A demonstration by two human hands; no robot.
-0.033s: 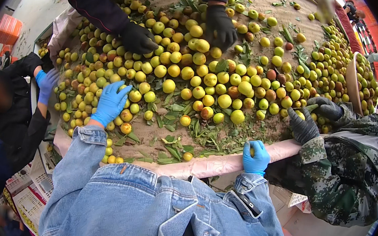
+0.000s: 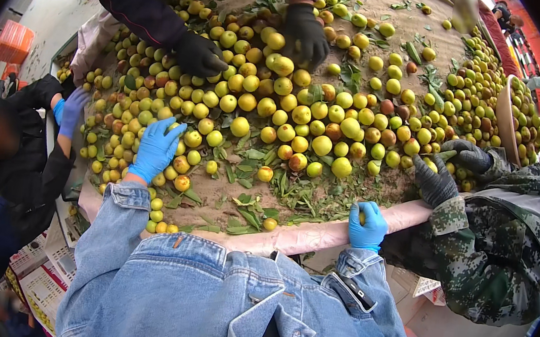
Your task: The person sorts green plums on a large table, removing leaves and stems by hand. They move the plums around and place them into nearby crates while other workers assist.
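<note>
My left hand [image 2: 155, 152], in a blue glove, lies with fingers apart over yellow-green fruit [image 2: 239, 126], some with reddish patches, among loose leaves [image 2: 245, 213] on a brown cloth-covered sorting table [image 2: 220, 196]. My right hand [image 2: 365, 224], also blue-gloved, is at the table's pink padded front edge [image 2: 309, 233], fingers curled round a small fruit [image 2: 362, 215] that is mostly hidden by them.
A co-worker's black-gloved hands [image 2: 305, 36] work among fruit opposite me. A person in camouflage [image 2: 487, 246] reaches in from the right beside a basket [image 2: 511, 123]. A person in black [image 2: 16, 146] reaches from the left. Orange crates [image 2: 13, 39] stand beyond.
The far co-worker's right hand has shifted slightly left. My hands look almost unchanged.
</note>
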